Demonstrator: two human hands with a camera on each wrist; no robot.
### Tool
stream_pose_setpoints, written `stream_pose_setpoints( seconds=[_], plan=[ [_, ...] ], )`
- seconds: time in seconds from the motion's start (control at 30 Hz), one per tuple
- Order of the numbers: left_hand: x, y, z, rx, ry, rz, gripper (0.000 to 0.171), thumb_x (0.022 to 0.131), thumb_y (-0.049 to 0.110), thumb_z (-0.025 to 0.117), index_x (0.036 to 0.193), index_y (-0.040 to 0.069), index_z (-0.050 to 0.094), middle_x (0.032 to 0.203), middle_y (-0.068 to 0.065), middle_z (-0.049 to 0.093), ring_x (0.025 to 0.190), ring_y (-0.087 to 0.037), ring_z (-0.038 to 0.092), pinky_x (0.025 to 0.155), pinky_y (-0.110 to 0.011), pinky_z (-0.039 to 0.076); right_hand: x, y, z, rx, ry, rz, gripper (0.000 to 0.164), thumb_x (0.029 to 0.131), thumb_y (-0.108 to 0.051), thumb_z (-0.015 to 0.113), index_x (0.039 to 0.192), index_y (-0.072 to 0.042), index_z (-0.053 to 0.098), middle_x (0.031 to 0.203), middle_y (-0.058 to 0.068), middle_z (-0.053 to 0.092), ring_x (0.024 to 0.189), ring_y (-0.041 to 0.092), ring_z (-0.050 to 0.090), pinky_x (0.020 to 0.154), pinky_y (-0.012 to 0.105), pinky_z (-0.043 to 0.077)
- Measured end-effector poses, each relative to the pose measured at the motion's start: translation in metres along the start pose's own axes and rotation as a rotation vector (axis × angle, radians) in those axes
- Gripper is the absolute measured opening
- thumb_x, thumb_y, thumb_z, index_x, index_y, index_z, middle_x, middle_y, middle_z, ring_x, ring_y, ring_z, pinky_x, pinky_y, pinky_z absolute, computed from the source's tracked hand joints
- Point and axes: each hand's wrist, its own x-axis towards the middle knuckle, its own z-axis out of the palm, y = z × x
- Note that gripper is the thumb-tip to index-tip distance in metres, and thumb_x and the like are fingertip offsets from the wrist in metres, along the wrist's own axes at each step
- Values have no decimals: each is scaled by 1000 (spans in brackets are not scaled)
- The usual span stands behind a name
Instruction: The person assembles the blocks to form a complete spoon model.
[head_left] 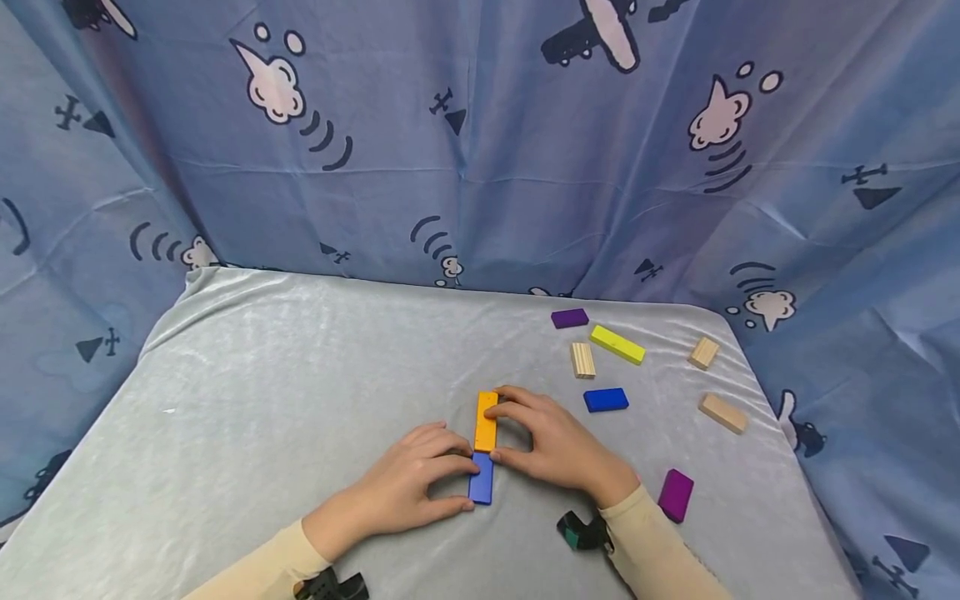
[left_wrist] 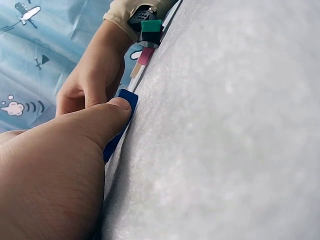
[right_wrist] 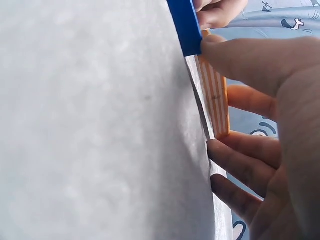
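Observation:
An orange block (head_left: 485,433) and a blue block (head_left: 483,487) lie end to end on the cloth, the orange one farther away. My left hand (head_left: 405,482) holds the blue block from the left, its thumb at the near end and a fingertip by the upper part. From the right, my right hand (head_left: 558,443) grips the orange block. Its index fingertip lies on the top face, another finger is at the far end, and the thumb is by the joint between both blocks. In the right wrist view the orange block (right_wrist: 215,102) shows a striped side.
To the right lie another blue block (head_left: 606,400), a yellow block (head_left: 617,345), a dark purple block (head_left: 570,318), a magenta block (head_left: 676,496) and several plain wooden blocks (head_left: 582,361). A patterned blue curtain (head_left: 465,150) hangs behind the cloth-covered table (head_left: 300,367).

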Motion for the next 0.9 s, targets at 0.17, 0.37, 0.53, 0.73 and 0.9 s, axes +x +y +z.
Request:
stream_pose_setpoints(
  seconds=[0.17, 0.37, 0.53, 0.73, 0.9],
  plan=[
    [0, -1, 1, 22, 11, 25, 36, 97, 46, 84, 122, 21, 78, 128, 4, 68, 122, -13, 64, 119, -54, 46, 0, 0, -1, -28, -17, -8, 49, 101, -48, 78, 141, -21, 72, 163, 9, 53, 144, 35, 55, 117, 62, 46],
    [0, -2, 2, 24, 7, 29, 36, 97, 46, 84, 122, 21, 77, 128, 4, 68, 122, -13, 64, 119, -53, 46, 0, 1, 1, -39, -30, -6, 48, 101, -48, 77, 141, -21, 72, 164, 9, 52, 148, 34, 52, 119, 61, 43],
    [0, -3, 1, 31, 8, 35, 37, 97, 47, 83, 123, 21, 77, 128, 4, 68, 122, -13, 64, 118, -54, 47, 1, 1, 1, -46, -34, -18, 48, 102, -48, 76, 142, -21, 71, 164, 10, 52, 148, 34, 52, 119, 61, 43],
    [0, -2, 2, 34, 3, 28, 37, 97, 48, 83, 122, 21, 78, 127, 4, 69, 122, -13, 64, 118, -52, 47, 0, -1, 0, -40, -49, -11, 49, 102, -46, 76, 144, -21, 70, 165, 10, 50, 149, 34, 51, 120, 61, 42],
    [1, -1, 0, 36, 3, 35, 37, 97, 47, 84, 122, 21, 77, 128, 4, 68, 123, -13, 64, 118, -52, 47, 0, -1, 1, -44, -46, -3, 50, 103, -47, 75, 145, -22, 69, 165, 9, 50, 148, 35, 51, 119, 62, 42]
  ],
)
